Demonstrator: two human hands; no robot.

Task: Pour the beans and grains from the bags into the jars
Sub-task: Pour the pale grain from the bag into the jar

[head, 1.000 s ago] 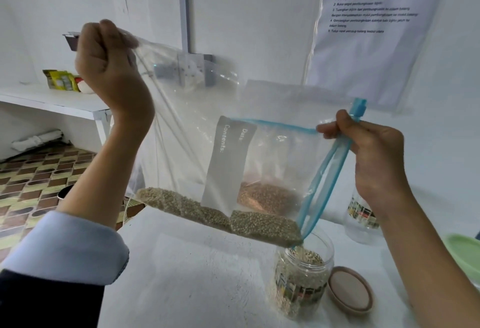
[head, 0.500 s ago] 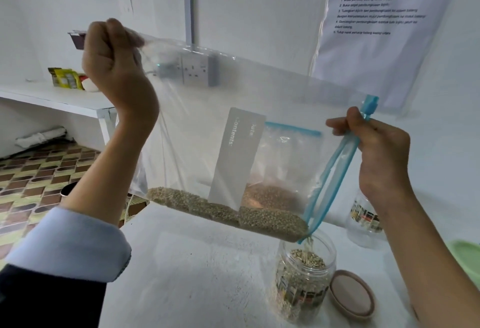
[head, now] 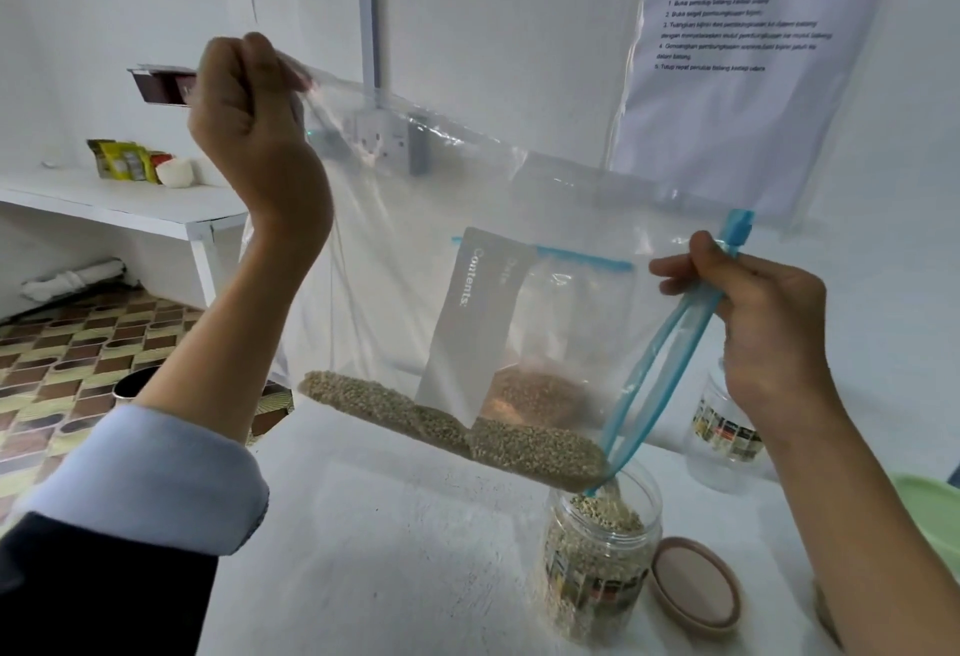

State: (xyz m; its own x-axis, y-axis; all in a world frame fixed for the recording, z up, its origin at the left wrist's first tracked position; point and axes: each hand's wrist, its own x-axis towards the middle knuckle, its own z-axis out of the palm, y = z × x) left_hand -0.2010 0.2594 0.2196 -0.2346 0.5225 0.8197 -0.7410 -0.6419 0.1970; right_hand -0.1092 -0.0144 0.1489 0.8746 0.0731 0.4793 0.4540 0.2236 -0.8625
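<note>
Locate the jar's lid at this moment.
In the head view the brown lid lies flat on the white table at lower right, just right of the open jar being filled, below the right hand.

A single wide-angle camera, worn on the person's head, looks forward and down over a white table [head: 395,541], close enough that both forearms enter from the bottom corners. The left hand [head: 249,120] sits high at upper left and the right hand [head: 753,312] at mid right, with a clear zip bag [head: 415,250] stretched between them across the centre. An open jar [head: 597,562] stands low and right of centre, near the lens. Beyond, the view reaches a white wall bearing a printed sheet [head: 748,57] at upper right; a shelf [head: 124,203] and patterned floor tiles [head: 78,338] fill the left. Straight lines bow toward the edges.
</note>
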